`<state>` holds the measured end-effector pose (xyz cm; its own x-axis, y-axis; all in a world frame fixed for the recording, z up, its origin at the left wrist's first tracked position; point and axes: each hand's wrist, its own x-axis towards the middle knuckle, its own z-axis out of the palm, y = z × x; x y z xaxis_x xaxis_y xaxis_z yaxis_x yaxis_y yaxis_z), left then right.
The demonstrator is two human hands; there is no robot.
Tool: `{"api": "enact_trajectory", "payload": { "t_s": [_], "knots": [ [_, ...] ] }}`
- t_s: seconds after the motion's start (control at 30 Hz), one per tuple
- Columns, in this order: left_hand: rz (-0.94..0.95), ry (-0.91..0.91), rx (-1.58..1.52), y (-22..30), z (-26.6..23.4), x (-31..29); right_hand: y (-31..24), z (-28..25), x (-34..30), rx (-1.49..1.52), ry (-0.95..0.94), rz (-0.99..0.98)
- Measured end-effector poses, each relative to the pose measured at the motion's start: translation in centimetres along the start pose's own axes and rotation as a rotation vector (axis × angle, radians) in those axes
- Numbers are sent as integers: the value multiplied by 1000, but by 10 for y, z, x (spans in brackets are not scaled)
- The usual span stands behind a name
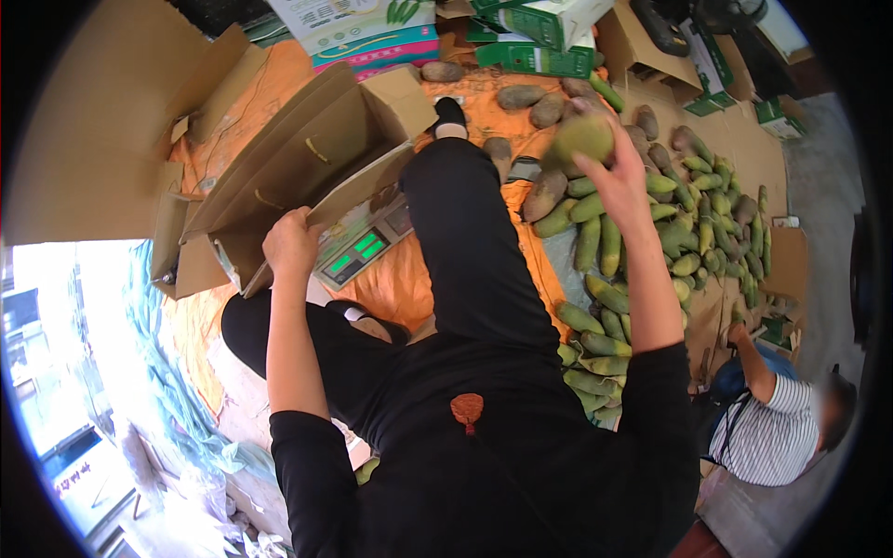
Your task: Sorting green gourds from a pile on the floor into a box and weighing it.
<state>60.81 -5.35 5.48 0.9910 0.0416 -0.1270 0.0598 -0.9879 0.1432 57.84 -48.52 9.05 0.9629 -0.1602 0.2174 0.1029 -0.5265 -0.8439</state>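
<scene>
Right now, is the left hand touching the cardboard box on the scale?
Touching. The head view shows the left hand gripping the lower flap edge of the open cardboard box, fingers curled over it, no gap visible.

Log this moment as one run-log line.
left hand: grips edge of open brown cardboard box | right hand: holds round green-brown fruit | below box: scale with green display

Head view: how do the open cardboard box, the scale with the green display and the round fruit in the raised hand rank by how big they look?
1. Open cardboard box, held at its edge by the left hand, looks largest.
2. Scale, partly hidden under the box.
3. Round green-brown fruit, gripped by the right hand, looks smallest, though the scale's hidden part leaves the gap unsure.
</scene>
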Motion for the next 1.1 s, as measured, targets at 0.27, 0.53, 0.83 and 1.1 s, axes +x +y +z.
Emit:
{"api": "enact_trajectory", "payload": {
  "t_s": [0.27,0.53,0.83,1.1],
  "knots": [
    [-17,15,5,-1,3,1,-151,125,78,-1,32,-725],
    [-46,56,23,0,8,2,-155,260,59,-744,-529,-614],
    [-23,54,25,4,4,0,-110,195,75,-141,-589,-300],
    [-42,-30,37,3,7,3,109,39,-13,-382,-326,312]
  ]
}}
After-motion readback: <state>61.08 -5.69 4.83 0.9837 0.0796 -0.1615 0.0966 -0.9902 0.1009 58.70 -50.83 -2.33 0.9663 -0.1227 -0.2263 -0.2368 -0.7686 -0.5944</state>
